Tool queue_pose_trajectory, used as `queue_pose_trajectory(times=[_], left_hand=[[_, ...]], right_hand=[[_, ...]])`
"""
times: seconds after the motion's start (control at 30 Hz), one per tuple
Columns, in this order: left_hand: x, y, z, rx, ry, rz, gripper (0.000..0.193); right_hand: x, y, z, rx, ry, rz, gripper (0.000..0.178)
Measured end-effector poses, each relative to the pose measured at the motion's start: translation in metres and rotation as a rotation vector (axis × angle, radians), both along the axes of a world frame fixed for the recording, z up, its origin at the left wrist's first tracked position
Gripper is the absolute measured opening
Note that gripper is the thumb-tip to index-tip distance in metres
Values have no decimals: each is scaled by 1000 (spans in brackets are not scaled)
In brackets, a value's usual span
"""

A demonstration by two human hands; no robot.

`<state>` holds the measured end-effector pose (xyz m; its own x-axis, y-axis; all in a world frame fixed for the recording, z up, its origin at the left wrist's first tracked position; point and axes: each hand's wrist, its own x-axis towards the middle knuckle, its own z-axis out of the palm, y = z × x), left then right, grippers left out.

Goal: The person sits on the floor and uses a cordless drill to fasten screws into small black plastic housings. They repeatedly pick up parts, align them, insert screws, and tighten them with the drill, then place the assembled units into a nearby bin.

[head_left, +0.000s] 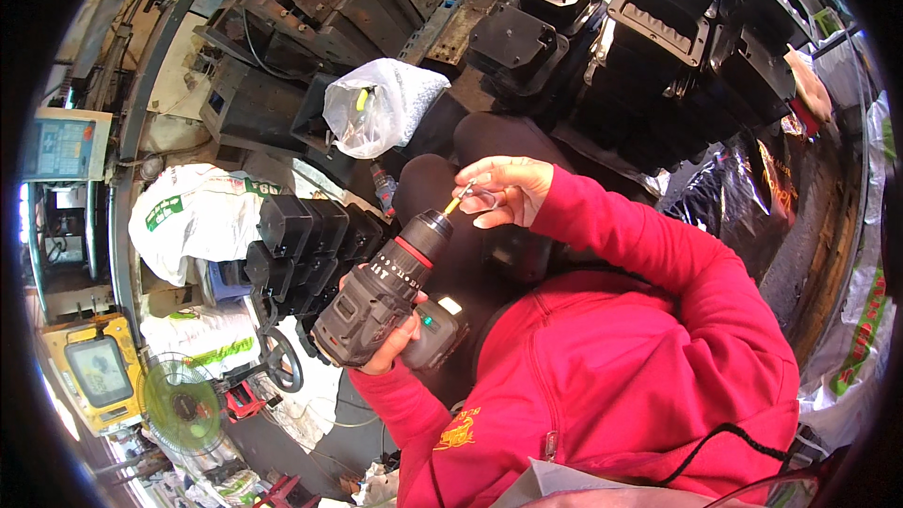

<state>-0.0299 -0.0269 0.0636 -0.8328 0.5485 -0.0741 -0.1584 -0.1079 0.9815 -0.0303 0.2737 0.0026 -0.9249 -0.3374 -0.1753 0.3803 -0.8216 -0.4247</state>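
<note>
My left hand (388, 346) wraps around the grip of a black cordless drill (372, 306) with a red ring, a black chuck and a battery with a green light. The drill points up and to the right, above my knees. A gold-coloured bit (453, 204) sticks out of the chuck. At its tip, my right hand (508, 190) closes its thumb and fingers around a small silver metal piece (467, 189), probably a screw; its exact kind is too small to tell.
Stacks of black plastic housings (517, 42) rise at the far right, with smaller black boxes (306, 230) at left. A clear plastic bag (381, 108) of small parts sits ahead of my knees. A red-and-blue tool (383, 188), a white sack (202, 216) and a green fan (181, 404) lie left.
</note>
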Motion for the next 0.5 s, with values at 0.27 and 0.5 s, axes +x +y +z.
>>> queue_pose_trajectory(times=[0.27, 0.5], left_hand=[[-4, 5, 0, -2, -51, 17, 77], [0, 4, 1, -138, -58, 7, 75]], right_hand=[[3, 6, 7, 218, 79, 20, 33], [11, 5, 9, 287, -2, 49, 27]])
